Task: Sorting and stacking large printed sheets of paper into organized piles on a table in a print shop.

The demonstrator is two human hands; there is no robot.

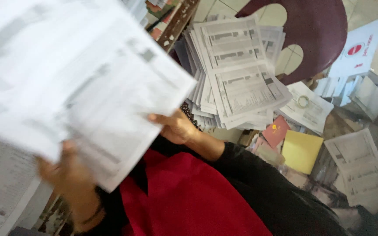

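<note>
A blurred white printed paper sheet (73, 83) is shown raised before the camera, gripped at its lower edge by left hand (68, 168) and right hand (176, 127), fingers closed on it. A steadier two-handed hold is advised above the fanned stack of printed forms (237, 74).

A cluttered work surface (337, 126) carries the goods — its bare top barely shows. A fanned stack of printed forms (237, 74) lies at centre. Just right of it rests a single printed sheet (313, 109) with a roll of tape (302, 101) on top. Nearer lie a small red booklet (275, 130) and a yellow paper pad (302, 150), close together. Further printed sheets (359, 168) lie at the right edge — partly overlapping.
</note>
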